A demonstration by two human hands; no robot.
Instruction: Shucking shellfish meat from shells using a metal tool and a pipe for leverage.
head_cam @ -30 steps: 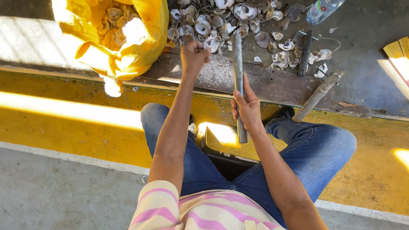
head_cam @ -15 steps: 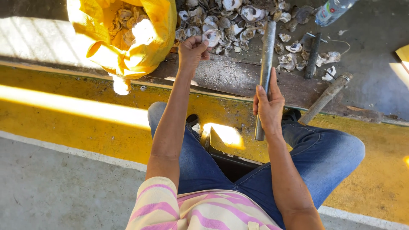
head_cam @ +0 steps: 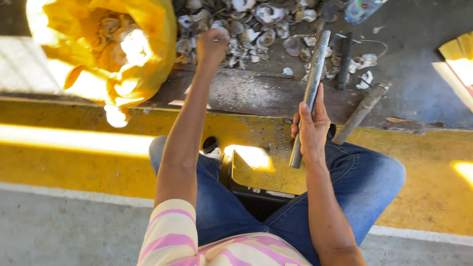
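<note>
right hand (head_cam: 311, 129) clenched round grey metal bar (head_cam: 310, 91) near its lower end, bar rising far toward shell pile (head_cam: 246, 24) | bar looks heavy, stiff, smooth; best held low on shaft | left hand (head_cam: 212, 44) closed over shells beside yellow sack (head_cam: 108, 49); contents not visible

Yellow sack (head_cam: 143, 54) top left, open, shells inside; clear plastic bottle (head_cam: 362, 9) top right.
</note>
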